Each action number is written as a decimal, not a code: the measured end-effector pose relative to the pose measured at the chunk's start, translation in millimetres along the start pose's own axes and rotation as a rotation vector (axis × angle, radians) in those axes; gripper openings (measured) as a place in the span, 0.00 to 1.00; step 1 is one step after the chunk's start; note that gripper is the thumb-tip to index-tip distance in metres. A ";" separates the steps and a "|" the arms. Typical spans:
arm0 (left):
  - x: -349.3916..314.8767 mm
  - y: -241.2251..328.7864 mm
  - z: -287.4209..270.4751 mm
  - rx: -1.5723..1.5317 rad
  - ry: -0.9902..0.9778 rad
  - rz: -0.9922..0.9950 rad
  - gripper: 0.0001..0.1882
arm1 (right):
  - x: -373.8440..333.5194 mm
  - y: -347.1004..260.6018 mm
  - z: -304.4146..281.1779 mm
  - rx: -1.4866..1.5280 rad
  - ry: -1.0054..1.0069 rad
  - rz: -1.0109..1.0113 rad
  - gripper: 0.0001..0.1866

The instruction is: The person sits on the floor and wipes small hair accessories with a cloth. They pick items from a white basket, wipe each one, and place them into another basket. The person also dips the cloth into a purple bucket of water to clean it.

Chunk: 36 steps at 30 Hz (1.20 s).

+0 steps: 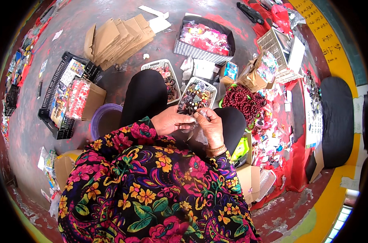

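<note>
Small clear plastic bag (pixel 199 128), crumpled, hanging between both hands' fingers (pixel 191 118) above lap

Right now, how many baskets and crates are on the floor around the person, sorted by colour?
White baskets: 3, one by the left knee, one ahead of the hands, one lower right
Black crates: 2, and
Grey checked bin: 1
Beige crate: 1
Total: 7

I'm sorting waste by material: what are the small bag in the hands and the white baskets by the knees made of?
The small bag looks like thin clear plastic film: see-through, crinkled, glossy. The white baskets seem to be moulded plastic: rigid lattice walls, matte white.
</note>
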State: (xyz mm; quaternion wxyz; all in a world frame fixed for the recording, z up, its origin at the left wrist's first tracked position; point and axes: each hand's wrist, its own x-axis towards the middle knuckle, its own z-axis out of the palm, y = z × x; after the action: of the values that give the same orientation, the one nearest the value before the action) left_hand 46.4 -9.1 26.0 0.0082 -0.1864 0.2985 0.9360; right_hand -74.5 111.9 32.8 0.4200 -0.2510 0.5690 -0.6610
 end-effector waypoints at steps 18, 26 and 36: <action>3.8 -1.8 -24.5 -0.130 -0.054 0.071 0.15 | 0.8 -0.6 -13.4 0.642 -0.034 0.139 0.08; 3.9 -1.7 -27.8 -0.219 -0.022 0.097 0.15 | -0.6 -3.1 -12.0 0.614 0.011 0.123 0.07; 0.0 0.6 -7.3 -0.034 0.070 -0.005 0.09 | 0.4 6.6 -13.1 0.403 0.003 0.144 0.06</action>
State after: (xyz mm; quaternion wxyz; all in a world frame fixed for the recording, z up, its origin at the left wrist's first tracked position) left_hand 48.8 -13.6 20.8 -0.0029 -0.2202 0.2821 0.9338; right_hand -83.5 118.6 23.4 0.5071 -0.1195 0.4424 -0.7300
